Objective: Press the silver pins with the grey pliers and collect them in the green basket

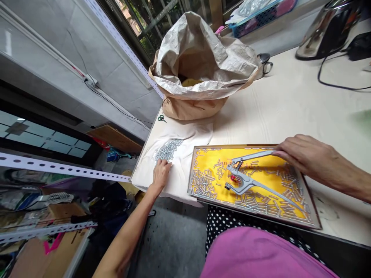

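Note:
My left hand (161,173) is at the near edge of a heap of small metal pins (171,148) on a white cloth. Its fingers are drawn together, and whatever they hold is hidden. My right hand (301,152) grips the end of the upper handle of grey metal pliers (246,183) with a spring between the arms. The other handle slants down to the right. Beneath the pliers is a shallow tray (191,170) with a yellow bottom and many small metal tubes (204,181) scattered in it, thickest at the left and along the near side.
Behind the heap stands a large open paper sack (194,106), with green-handled scissors (161,118) beside it. A metal cup (264,65), an electric kettle (321,33) and a blue basket (257,21) are farther back. A perforated white rail (63,166) crosses the left.

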Demonstrator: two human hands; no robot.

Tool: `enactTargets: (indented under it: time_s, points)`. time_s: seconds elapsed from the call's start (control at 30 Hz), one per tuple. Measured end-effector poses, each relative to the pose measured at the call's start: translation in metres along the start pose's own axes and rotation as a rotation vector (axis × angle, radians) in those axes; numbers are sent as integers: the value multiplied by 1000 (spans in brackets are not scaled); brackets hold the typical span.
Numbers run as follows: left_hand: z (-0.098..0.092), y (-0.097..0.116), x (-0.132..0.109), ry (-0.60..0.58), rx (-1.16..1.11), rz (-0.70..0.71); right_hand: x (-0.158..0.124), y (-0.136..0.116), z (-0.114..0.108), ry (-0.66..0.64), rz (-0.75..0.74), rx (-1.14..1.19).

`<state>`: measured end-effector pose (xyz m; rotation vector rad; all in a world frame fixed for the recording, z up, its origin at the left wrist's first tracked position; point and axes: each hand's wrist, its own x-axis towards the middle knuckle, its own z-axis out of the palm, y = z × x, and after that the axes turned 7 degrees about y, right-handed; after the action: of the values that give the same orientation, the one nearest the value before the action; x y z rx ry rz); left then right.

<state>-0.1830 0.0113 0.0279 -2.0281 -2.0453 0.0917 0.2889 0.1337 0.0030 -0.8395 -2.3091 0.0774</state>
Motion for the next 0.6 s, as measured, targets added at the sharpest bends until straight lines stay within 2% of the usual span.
enactTargets:
  time_s: [0.1, 0.27, 0.4, 0.5, 0.6]
  points:
    - [11, -20, 1, -90, 24, 85, -1, -6, 9, -27, -1, 6]
    - [19, -27, 11, -169, 108, 279, -7, -7, 18, -18, -28, 53]
    - [20, -35, 13, -223, 103, 366, -13, -7, 22, -54, 15, 75]
    - [19, -41, 11, -212, 29, 354, -13, -9, 25, -58, -1, 69]
    - [11, -31, 8, -78, -217, 202, -9, -15, 25, -61, -26, 20]
